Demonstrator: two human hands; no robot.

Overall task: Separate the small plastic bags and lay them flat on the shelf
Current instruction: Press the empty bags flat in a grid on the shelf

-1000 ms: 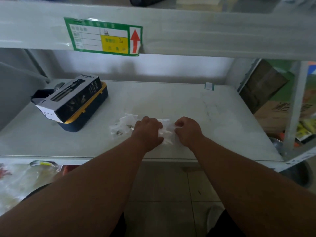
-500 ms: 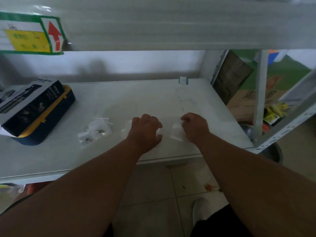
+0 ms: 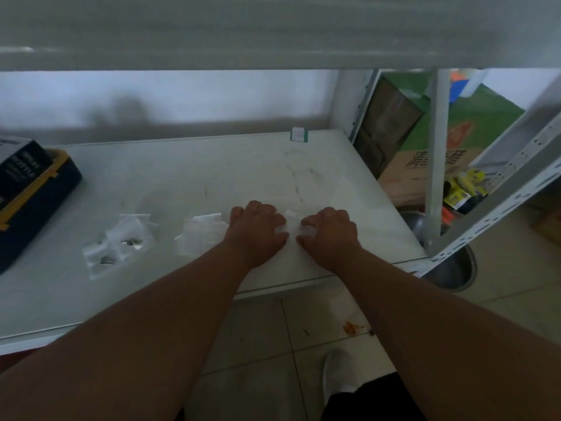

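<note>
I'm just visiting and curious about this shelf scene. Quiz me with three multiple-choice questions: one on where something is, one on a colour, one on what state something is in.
1. Where does the dark box with the yellow band sit on the shelf?
A. far left
B. far right
C. between the hands

2. What colour is the edge of the small tag at the back of the shelf?
A. red
B. green
C. blue

3. What are the left hand and right hand doing?
A. hanging free above the shelf
B. both down on a small clear bag between them
C. lifting the box

Answers:
1 A: the box lies at the picture's left edge, well apart from the hands.
2 B: a green border frames the tag's pale middle.
3 B: the fingertips of both hands meet at the clear plastic on the shelf surface.
</note>
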